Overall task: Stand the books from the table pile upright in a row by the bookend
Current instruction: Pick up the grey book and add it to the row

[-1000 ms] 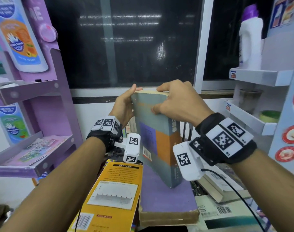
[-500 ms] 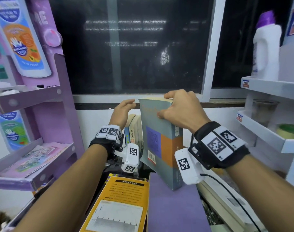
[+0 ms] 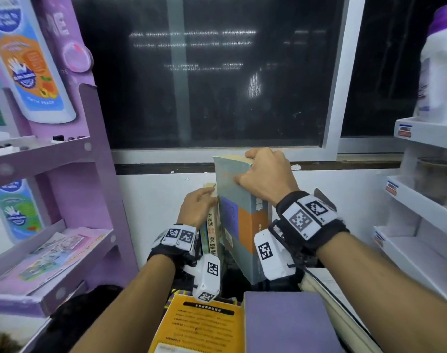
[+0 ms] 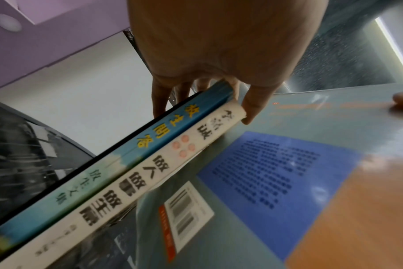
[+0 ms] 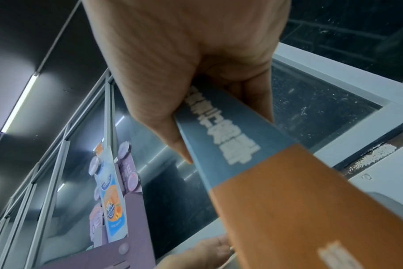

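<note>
Two slim paperbacks, blue-spined and cream-spined [image 3: 212, 225], already upright at back of table. Thick grey-blue paperback with orange and blue panels [image 3: 239, 225] stands just right of them, long axis vertical, lower end angled toward me, not yet flush. My right hand [image 3: 264, 178] grips its top edge; nearer hand for closing gap leftward. My left hand [image 3: 197, 208] curls over tops of slim pair, steadying. Bookend hidden. Yellow book [image 3: 199, 324] and purple book [image 3: 286, 322] flat in front. Purple shelf rack [image 3: 90, 174] left, dark window [image 3: 217, 72] behind.
</note>
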Action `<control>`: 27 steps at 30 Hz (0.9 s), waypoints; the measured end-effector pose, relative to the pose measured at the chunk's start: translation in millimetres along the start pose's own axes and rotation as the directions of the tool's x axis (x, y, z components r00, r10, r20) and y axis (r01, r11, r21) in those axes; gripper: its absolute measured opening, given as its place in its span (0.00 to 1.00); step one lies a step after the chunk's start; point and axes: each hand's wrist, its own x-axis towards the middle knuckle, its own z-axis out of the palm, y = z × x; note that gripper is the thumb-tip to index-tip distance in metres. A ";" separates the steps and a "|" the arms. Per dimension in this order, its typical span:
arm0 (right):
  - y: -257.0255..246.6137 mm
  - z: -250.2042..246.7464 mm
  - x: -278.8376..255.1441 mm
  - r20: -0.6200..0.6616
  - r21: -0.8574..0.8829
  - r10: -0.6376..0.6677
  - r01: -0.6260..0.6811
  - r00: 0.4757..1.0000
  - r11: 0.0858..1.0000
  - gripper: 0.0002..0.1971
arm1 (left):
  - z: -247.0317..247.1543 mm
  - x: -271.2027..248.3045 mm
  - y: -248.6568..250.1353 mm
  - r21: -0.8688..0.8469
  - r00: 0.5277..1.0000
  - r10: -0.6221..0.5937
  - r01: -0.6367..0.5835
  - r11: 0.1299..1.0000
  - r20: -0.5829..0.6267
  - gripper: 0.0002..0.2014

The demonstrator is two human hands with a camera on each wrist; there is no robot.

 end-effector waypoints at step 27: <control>20.3 86.2 8.5 0.128 0.030 0.148 -0.153 0.981 0.988 0.20 | -1.2 11.2 -40.6 -0.042 0.994 0.103 -0.102 0.994 0.021 0.17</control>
